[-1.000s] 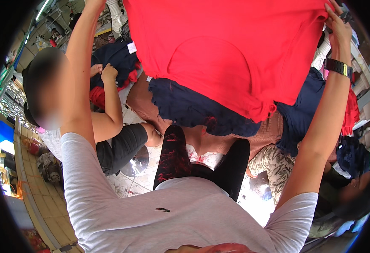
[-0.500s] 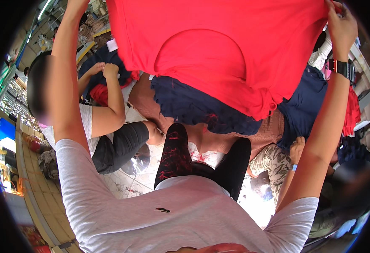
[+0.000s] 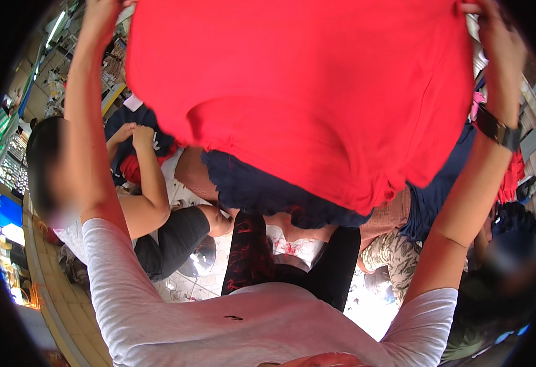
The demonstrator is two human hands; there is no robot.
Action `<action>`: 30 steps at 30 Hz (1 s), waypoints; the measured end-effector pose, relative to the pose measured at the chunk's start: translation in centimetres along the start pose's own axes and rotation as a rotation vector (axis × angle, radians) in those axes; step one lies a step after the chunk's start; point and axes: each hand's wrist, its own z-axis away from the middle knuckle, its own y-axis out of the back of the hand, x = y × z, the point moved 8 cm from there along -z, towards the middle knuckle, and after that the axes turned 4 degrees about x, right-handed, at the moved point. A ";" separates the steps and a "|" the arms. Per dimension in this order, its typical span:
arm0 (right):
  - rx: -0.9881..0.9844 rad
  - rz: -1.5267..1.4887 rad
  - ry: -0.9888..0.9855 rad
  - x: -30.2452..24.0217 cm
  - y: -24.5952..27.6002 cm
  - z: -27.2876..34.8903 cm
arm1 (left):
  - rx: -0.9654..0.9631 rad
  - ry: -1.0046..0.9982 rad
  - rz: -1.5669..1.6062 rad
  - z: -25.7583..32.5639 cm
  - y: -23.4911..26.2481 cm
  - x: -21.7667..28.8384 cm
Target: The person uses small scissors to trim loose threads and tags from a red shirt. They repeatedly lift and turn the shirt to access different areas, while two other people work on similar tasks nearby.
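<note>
A red shirt (image 3: 298, 79) is stretched out in the air in front of me, its curved neckline facing me and its lower edge hanging loose. My right hand (image 3: 497, 37) is closed on its upper right edge, with a dark watch on the wrist. At the upper left edge, my left hand (image 3: 102, 13) grips the other side, partly cut off by the top of the view. Beneath the shirt, a pile of dark navy cloth (image 3: 268, 192) lies on a brown-covered surface (image 3: 194, 174), partly hidden by the red fabric.
On my left a person (image 3: 152, 183) sits with both hands together near navy and red cloth. Another person (image 3: 512, 275) sits close on my right, beside navy cloth (image 3: 436, 205). Red threads lie on my dark trousers (image 3: 243, 251) and the pale tiled floor (image 3: 179, 287).
The red shirt has shifted left and its neckline has folded flatter. My left hand has come partly into view, and my right hand has turned. The surroundings sit lower in the picture.
</note>
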 end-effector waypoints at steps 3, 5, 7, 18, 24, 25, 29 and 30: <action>-0.302 -0.019 -0.526 18.8 -4.6 -0.2 | -0.007 0.327 -0.169 -3.8 -1.8 -11.0; -0.190 -0.055 -0.585 20.0 -5.4 1.0 | 0.050 0.186 -0.065 -5.7 -3.8 -17.3; 0.044 -0.261 -0.472 23.0 -7.4 -0.7 | 0.220 -0.050 -0.093 -9.5 2.5 -21.6; -0.414 0.583 -0.337 38.5 -5.3 9.3 | -0.042 0.455 -0.318 0.6 -7.6 -34.7; -0.460 0.287 -0.541 22.0 -0.6 16.3 | -0.376 0.160 -0.349 6.9 -14.8 -22.6; -0.447 0.273 -0.561 18.9 0.2 17.4 | -0.408 0.164 -0.221 8.7 -16.5 -19.7; -0.362 0.315 -0.606 7.8 3.4 21.4 | -0.601 -0.030 -0.235 15.5 -23.1 -9.8; -0.337 0.322 -0.684 6.0 4.0 22.7 | -0.665 -0.075 -0.212 17.2 -24.2 -8.4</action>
